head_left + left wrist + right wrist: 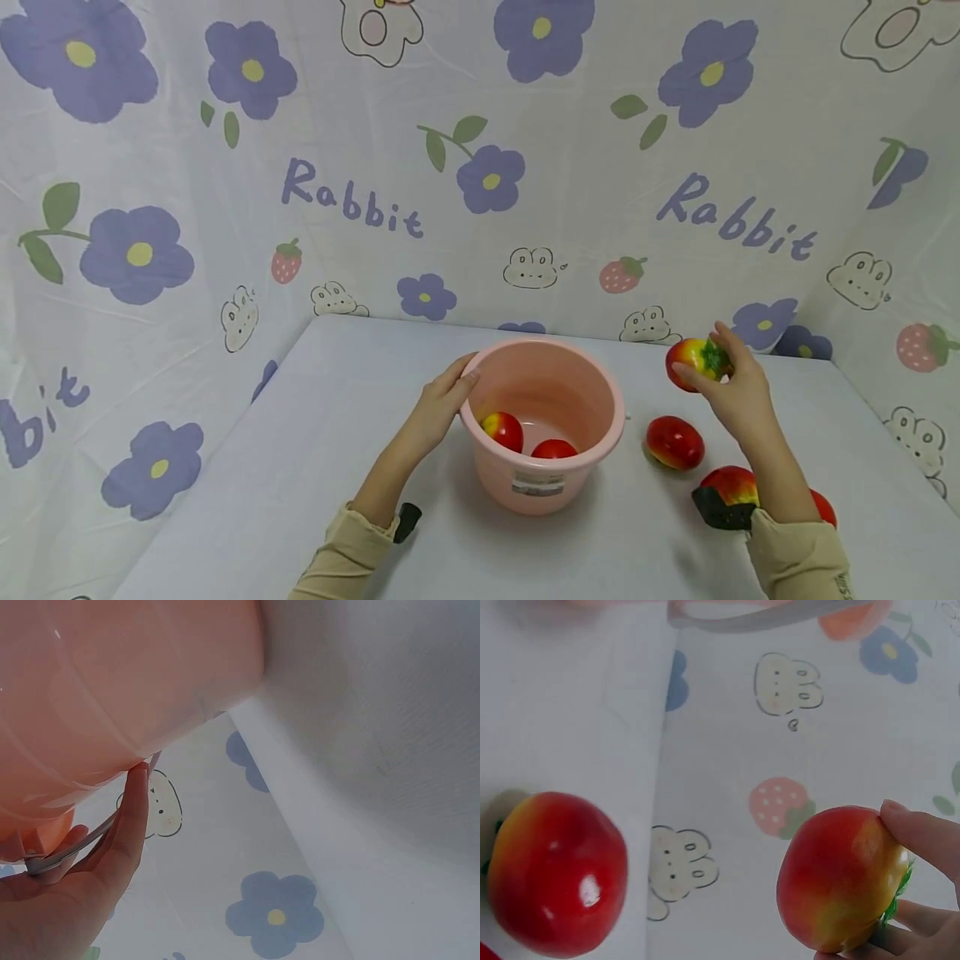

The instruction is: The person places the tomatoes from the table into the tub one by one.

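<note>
A pink bucket point(528, 497) stands upright on the table. My left hand point(441, 404) grips its left rim, thumb over the edge and fingers along the outer wall; the left wrist view shows those fingers beside the grey handle point(82, 845). Inside the bucket lie two red fruits, one with a yellow patch point(507, 432) and one partly hidden by the front wall point(555, 450). Right of the bucket, my right hand point(742, 387) holds a red-and-yellow toy tomato point(840, 881) above the table, between thumb and fingers. Its green leafy top faces the palm.
Beneath the raised right hand, a red toy fruit point(675, 442) lies on the white table point(600, 550). Closer to the right forearm are a red-yellow fruit point(731, 481) and another partly covered by the arm point(824, 506). A patterned cloth point(570, 167) hangs behind the table.
</note>
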{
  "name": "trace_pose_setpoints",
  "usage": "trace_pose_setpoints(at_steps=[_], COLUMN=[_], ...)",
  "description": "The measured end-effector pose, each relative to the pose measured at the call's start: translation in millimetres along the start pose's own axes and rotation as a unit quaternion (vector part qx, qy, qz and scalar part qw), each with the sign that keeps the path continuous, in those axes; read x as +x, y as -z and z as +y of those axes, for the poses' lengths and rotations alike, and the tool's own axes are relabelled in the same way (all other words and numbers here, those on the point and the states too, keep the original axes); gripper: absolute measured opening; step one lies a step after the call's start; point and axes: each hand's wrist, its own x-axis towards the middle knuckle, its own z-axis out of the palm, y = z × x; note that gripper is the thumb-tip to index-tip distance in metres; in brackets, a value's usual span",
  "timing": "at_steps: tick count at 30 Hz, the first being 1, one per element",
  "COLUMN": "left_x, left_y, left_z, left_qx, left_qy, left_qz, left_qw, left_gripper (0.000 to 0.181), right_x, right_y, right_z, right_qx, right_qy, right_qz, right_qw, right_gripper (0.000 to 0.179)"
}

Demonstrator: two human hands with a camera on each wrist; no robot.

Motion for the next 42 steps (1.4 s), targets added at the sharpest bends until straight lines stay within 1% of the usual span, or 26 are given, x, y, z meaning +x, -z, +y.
trace_pose_setpoints(at_steps=[12,20,24,31,42], left_x=[-1.6,-1.5,-1.6,-1.7,0.2], left_y=[-0.6,-0.9,-0.5,-0.2,-0.2], left_z=[0.8,-0.4,-0.8,-0.2,-0.1], left_qx=[0.001,0.003,0.002,0.001,-0.001], left_qy=[0.003,0.003,0.001,0.002,0.002], left_qz=[-0.002,-0.002,0.0,0.001,0.002], left_qw=[1.0,1.0,1.0,1.0,1.0], left_gripper=[0.051,0.05,0.049,0.049,0.05], right_x=[-6.9,-9.7,-8.8,-7.7,-5.8], right_y=[6.1,5.4,4.2,-2.2,-12.2], right_z=[-35.8,-59.7,-74.1,-99.1,-126.5], right_qx=[0.039,0.055,0.058,0.071,0.085], right_qy=[0.031,0.039,0.055,0.101,0.137], right_qz=[0.017,0.019,0.018,0.025,0.021], right_qw=[0.9986,0.9976,0.9966,0.992,0.9867], right_gripper=[0.087,0.087,0.087,0.085,0.083])
